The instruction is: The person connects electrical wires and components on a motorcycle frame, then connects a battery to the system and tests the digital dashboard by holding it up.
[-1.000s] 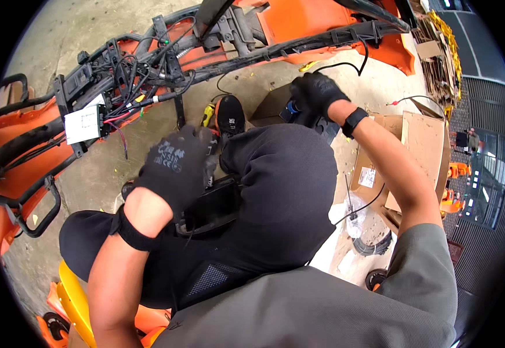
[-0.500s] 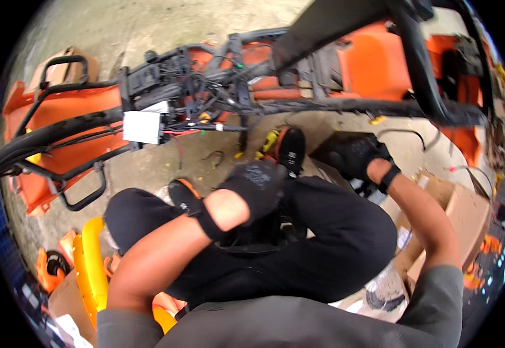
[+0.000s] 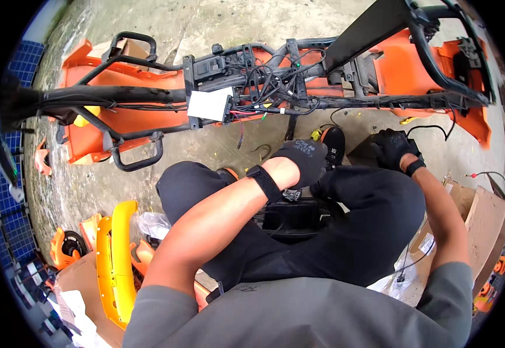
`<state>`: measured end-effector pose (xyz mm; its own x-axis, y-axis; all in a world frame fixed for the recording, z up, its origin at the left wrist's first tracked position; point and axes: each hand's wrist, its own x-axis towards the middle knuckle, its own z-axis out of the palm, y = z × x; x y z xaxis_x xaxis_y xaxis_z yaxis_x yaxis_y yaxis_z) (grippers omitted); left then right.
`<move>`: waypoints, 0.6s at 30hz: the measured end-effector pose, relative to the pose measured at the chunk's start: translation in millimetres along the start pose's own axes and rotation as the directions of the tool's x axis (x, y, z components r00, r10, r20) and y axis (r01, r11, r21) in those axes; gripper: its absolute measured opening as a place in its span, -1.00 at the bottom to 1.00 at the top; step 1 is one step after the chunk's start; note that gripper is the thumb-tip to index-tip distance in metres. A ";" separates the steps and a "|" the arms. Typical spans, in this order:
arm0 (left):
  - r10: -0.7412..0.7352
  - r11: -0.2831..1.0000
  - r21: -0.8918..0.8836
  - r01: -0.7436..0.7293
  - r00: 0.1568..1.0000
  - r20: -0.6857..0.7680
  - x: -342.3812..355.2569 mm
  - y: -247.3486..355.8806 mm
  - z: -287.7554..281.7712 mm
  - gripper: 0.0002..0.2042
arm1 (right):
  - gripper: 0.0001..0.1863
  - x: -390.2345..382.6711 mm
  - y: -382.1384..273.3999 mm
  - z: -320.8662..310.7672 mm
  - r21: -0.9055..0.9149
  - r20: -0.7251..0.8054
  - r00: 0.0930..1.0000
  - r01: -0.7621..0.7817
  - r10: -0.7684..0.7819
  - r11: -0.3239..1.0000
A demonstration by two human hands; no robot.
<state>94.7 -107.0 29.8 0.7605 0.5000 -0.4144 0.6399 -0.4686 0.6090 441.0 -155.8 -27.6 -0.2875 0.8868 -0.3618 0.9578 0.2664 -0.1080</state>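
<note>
Both my hands wear black gloves and black wrist straps. My left hand [image 3: 303,162] is closed above my lap, its back turned up; whatever it may hold is hidden. Just below it, a grey connector [image 3: 291,195] shows beside a black boxy part [image 3: 296,217] between my legs. Farther right, my right hand [image 3: 390,148] has its fingers curled at the edge of a dark flat-sided object [image 3: 361,152]. What those fingers grip is covered by the glove.
Across the front lies a black tubular vehicle frame [image 3: 345,105] with orange body panels [image 3: 406,69], bundled wires and a white-topped module [image 3: 209,105]. An open cardboard box [image 3: 484,226] stands at right. A yellow curved panel [image 3: 113,264] lies at left, near blue racking [image 3: 23,64].
The view has shifted, so the frame and my legs appear moved. More of the black part and the connector between my legs now shows. My right hand looks more curled.
</note>
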 end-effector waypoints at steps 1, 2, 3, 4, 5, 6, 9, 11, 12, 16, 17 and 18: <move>-0.030 0.999 0.033 0.029 0.999 0.031 -5.4 -0.1 -1.7 -0.68 | -0.68 1.8 1.8 2.0 -0.034 0.022 1.000 0.020 -0.020 0.999; -0.025 0.999 0.048 0.025 1.000 -0.004 -10.2 0.1 -2.9 -0.69 | -0.66 4.2 4.3 3.7 -0.068 0.063 0.998 -0.021 0.025 0.997; -0.027 0.998 0.058 0.029 0.999 -0.038 -17.2 -0.7 -3.5 -0.69 | -0.64 5.6 4.9 6.7 -0.087 0.100 0.994 -0.025 0.034 0.996; -0.033 0.997 0.073 0.038 0.997 -0.074 -24.4 -3.0 -5.0 -0.69 | -0.61 7.8 5.6 7.7 -0.138 0.155 0.987 -0.022 0.044 0.990; -0.043 0.994 0.092 0.054 0.992 -0.120 -30.3 -5.2 -6.3 -0.68 | -0.61 7.7 3.6 10.2 -0.151 0.119 0.991 -0.048 0.066 0.987; -0.009 0.992 0.123 0.028 0.988 -0.157 -38.2 -7.6 -5.7 -0.69 | -0.60 7.9 1.4 11.2 -0.167 0.077 0.994 -0.068 0.082 0.984; -0.062 0.988 0.131 0.082 0.987 -0.145 -46.0 -9.2 -2.5 -0.69 | -0.63 0.8 -7.5 7.8 -0.087 -0.158 0.981 -0.128 0.113 0.988; -0.051 0.992 0.110 0.065 0.990 -0.130 -46.9 -10.6 1.1 -0.66 | -0.67 -14.6 -7.3 -3.1 -0.121 -0.336 0.942 -0.021 -0.021 0.992; -0.054 0.993 0.102 0.066 0.992 -0.112 -47.1 -12.6 2.6 -0.65 | -0.67 -19.2 -6.4 -8.1 -0.071 -0.320 0.947 -0.042 0.017 0.997; -0.033 0.991 0.125 0.039 0.998 -0.050 -45.5 -27.6 9.2 -0.51 | -0.70 -61.6 14.2 -30.9 0.056 -0.253 0.947 -0.192 0.200 0.980; -0.009 0.989 0.143 0.023 0.995 -0.101 -46.8 -30.9 11.4 -0.50 | -0.75 -70.3 19.0 -33.7 0.049 -0.251 0.949 -0.186 0.192 0.981; 0.023 0.984 0.179 0.003 0.989 -0.144 -46.7 -33.0 12.3 -0.51 | -0.79 -75.3 22.2 -36.5 0.085 -0.221 0.948 -0.216 0.230 0.973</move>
<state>39.5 -123.8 20.7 0.7515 0.5883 -0.2985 0.6514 -0.5902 0.4768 484.0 -202.8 31.0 -0.0526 0.9852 -0.1632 0.9938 0.0355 -0.1057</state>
